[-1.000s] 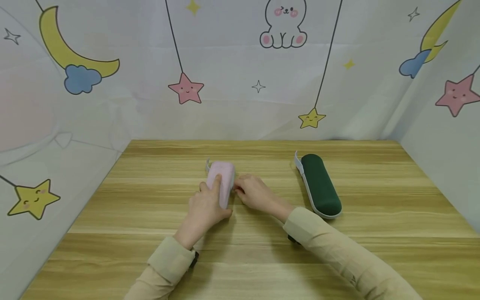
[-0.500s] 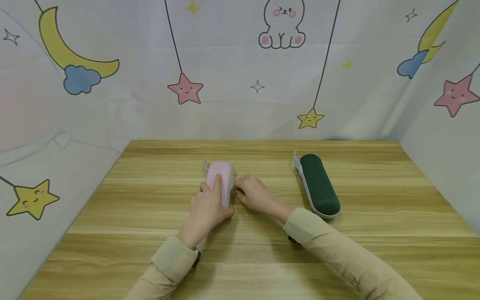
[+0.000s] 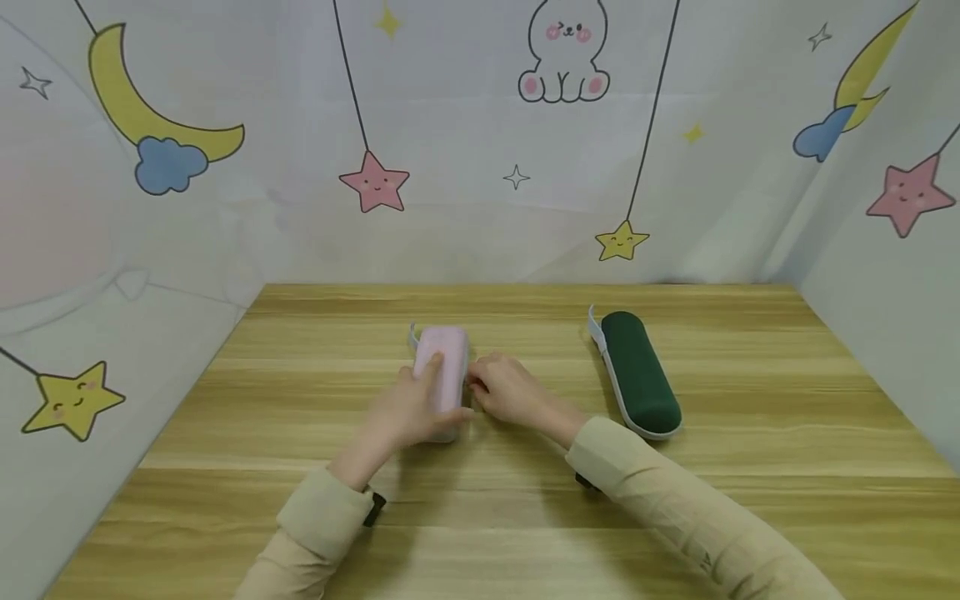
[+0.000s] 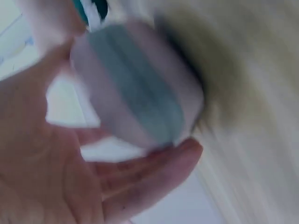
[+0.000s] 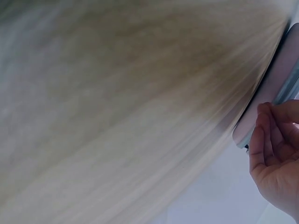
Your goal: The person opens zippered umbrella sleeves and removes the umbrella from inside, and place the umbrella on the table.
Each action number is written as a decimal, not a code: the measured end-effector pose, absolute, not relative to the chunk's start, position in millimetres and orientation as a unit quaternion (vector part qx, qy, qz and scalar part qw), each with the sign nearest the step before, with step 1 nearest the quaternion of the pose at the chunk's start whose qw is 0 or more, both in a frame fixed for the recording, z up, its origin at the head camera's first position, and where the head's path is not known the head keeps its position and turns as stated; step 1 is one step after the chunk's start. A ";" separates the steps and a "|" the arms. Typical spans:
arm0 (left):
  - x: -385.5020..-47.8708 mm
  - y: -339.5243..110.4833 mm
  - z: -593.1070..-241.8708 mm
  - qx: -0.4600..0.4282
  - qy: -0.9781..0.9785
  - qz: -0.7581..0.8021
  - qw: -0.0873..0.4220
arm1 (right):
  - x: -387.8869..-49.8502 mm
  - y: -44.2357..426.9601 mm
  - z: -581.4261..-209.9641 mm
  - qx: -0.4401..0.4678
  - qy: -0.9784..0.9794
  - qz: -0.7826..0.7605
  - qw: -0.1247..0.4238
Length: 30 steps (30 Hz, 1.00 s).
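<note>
A pink zip case (image 3: 444, 338) with a grey-green zipper band lies on the table, a pale strap at its far left corner. My left hand (image 3: 405, 408) holds it from the left and above, a finger along its top and the thumb over towards its right side. The left wrist view, blurred, has the case (image 4: 135, 84) between that hand's thumb and fingers. At the case's right edge my right hand (image 3: 510, 388) has its thumb and fingertips pinched together against the zipper band. What sits between those fingertips is hidden.
A longer dark green zip case (image 3: 642, 371) with a pale rim and strap lies to the right, beyond my right forearm. The wooden table (image 3: 510, 533) meets a printed cloth backdrop (image 3: 465, 242) at its back and sides.
My left hand has slid a little left and back along the pink case, uncovering more of its near end. My right hand stays at the zipper edge. The green case has not moved.
</note>
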<state>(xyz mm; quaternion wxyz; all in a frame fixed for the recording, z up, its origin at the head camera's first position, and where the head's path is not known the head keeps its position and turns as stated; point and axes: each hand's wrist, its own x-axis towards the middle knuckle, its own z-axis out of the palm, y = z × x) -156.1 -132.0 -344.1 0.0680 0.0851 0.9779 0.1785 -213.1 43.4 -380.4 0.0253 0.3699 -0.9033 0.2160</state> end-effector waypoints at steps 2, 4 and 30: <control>-158.1 -144.6 -340.0 0.115 0.970 0.192 0.091 | -213.2 43.3 -380.5 0.367 -0.904 0.218 0.025; -159.8 -156.4 -337.1 0.147 0.963 0.197 0.106 | -213.4 42.7 -380.5 0.363 -0.906 0.218 0.023; -190.0 -180.2 -353.2 0.377 0.924 -0.039 -0.047 | -214.6 43.4 -382.8 0.356 -0.908 0.217 0.032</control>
